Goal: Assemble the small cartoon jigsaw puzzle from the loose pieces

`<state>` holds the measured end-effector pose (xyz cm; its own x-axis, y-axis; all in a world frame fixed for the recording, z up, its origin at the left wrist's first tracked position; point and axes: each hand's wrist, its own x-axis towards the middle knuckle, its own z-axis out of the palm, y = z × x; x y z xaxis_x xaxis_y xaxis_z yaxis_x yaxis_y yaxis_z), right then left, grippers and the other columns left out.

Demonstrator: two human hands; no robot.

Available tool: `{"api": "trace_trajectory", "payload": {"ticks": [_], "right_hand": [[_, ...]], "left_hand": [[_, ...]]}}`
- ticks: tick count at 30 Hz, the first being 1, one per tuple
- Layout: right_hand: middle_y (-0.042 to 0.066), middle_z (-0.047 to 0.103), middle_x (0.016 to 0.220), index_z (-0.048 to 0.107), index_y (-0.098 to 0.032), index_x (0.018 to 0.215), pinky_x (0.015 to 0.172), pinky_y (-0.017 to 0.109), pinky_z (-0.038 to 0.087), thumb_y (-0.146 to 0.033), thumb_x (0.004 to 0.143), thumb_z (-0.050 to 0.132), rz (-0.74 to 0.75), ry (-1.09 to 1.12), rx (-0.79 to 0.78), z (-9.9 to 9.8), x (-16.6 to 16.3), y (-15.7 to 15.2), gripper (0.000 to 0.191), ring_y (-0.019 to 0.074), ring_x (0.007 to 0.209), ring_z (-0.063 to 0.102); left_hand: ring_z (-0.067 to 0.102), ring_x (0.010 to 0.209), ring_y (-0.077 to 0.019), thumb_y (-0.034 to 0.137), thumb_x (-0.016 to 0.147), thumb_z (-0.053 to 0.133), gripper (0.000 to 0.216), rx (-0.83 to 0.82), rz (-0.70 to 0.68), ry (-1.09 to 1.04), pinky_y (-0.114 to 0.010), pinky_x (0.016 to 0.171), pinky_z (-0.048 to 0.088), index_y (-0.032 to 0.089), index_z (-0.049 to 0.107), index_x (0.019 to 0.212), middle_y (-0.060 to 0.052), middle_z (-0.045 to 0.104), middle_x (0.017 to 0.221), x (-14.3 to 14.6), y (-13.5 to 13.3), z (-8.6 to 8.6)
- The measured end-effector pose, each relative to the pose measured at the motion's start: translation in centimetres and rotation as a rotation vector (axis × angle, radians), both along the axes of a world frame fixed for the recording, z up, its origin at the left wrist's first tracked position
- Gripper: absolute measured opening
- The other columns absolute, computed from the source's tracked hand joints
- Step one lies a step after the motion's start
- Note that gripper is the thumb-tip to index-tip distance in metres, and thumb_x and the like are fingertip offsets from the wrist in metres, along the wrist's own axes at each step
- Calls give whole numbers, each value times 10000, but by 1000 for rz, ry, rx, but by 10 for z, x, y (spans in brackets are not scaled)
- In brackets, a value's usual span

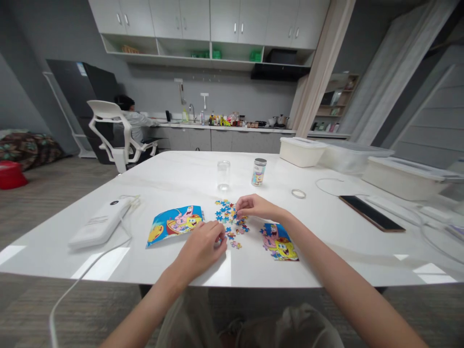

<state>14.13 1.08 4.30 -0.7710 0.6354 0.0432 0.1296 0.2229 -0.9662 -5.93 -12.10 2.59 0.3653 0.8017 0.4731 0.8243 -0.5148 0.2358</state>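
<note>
Loose jigsaw puzzle pieces (225, 212), mostly blue with some pink and yellow, lie in a small pile on the white table (174, 174). Over the pile's right side, my right hand (258, 207) pinches its fingertips down on a puzzle piece, mostly covered by the fingers. My left hand (205, 247) rests at the lower left of the pile with its fingers curled in; whatever they may hold is hidden. Left of it lies a slightly curved cartoon picture sheet (174, 223), partly behind the hand. A joined puzzle section (279, 243) lies beside my right forearm.
Behind the pile stand a clear jar (224, 175) and a printed can (258, 172). A ring-shaped lid (298, 194), a dark phone-like slab (371, 213) and storage boxes (302, 151) are to the right. A white device (101, 224) with a cable lies left. A person (136, 123) sits farther back.
</note>
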Motion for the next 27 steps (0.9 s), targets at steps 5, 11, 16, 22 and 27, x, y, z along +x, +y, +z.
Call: {"api": "trace_trajectory", "payload": {"ticks": [5, 11, 16, 22, 27], "right_hand": [[13, 665, 773, 648, -145, 817, 667, 237, 487, -338, 736, 766, 61, -39, 61, 0, -3, -6, 240, 102, 695, 601], [10, 666, 815, 670, -159, 1010, 678, 239, 492, -307, 778, 736, 76, -31, 48, 3, -1, -10, 283, 98, 711, 597], [31, 687, 883, 690, -153, 924, 727, 250, 504, -310, 768, 745, 64, -22, 14, 2, -1, -10, 228, 101, 756, 612], [13, 680, 813, 677, -145, 869, 679, 230, 493, -305, 730, 776, 58, -12, -11, -2, -1, -9, 234, 91, 703, 605], [2, 669, 746, 659, -142, 813, 661, 232, 494, -311, 706, 791, 85, -25, -11, 0, -1, -10, 239, 96, 670, 608]], "left_hand": [[461, 610, -135, 259, 906, 471, 306, -42, -48, -35, -301, 683, 366, 183, 482, 610, 14, 530, 597, 0, 0, 3], [345, 395, -88, 473, 930, 422, 559, -708, -380, -313, -259, 439, 258, 187, 428, 450, 12, 416, 401, -18, -9, 18], [231, 336, -82, 648, 803, 550, 611, -1333, -1065, -236, -287, 361, 177, 216, 338, 428, 25, 270, 340, -37, -13, 46], [271, 338, -60, 590, 714, 706, 443, -1457, -952, -264, -217, 340, 203, 209, 490, 652, 63, 387, 392, -36, -15, 44], [286, 387, -51, 464, 706, 747, 378, -1367, -710, -303, -193, 363, 196, 184, 496, 670, 83, 413, 437, -26, -13, 26]]}}
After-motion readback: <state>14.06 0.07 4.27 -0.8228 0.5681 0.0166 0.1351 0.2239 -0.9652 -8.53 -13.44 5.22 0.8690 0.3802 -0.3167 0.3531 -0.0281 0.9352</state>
